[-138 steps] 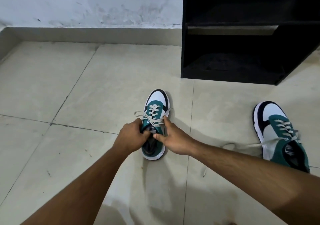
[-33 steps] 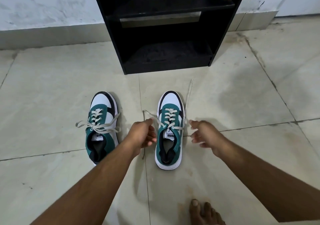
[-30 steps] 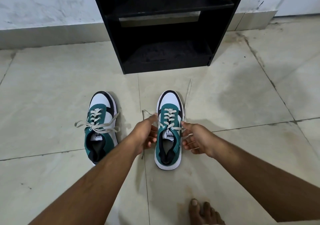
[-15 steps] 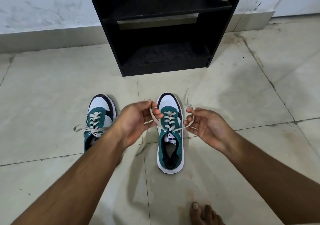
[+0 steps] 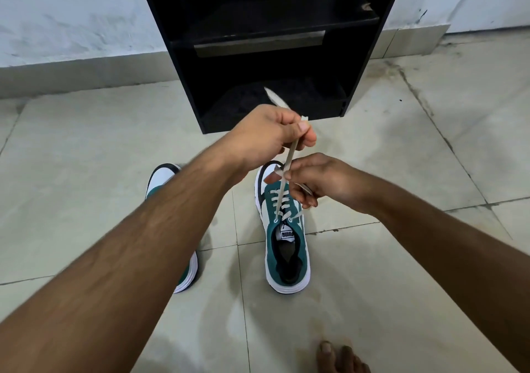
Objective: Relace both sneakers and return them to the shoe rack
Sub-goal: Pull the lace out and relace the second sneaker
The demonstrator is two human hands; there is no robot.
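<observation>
Two green, white and black sneakers stand on the floor tiles, toes toward the rack. The right sneaker is in plain view, its cream lace pulled up taut from the top eyelets. My left hand is raised above the toe and pinches the upper part of the lace, whose tip sticks out past my fingers. My right hand sits lower, just right of the toe, fingers closed on the lace. The left sneaker is mostly hidden under my left forearm.
A black shoe rack with open shelves stands against the white wall just beyond the sneakers. Pale floor tiles spread to both sides. Bare toes show at the bottom edge.
Both hands have lifted and come together over the right sneaker's toe, drawing the lace ends up tight. My left hand rose higher; my left forearm now covers the left sneaker.
</observation>
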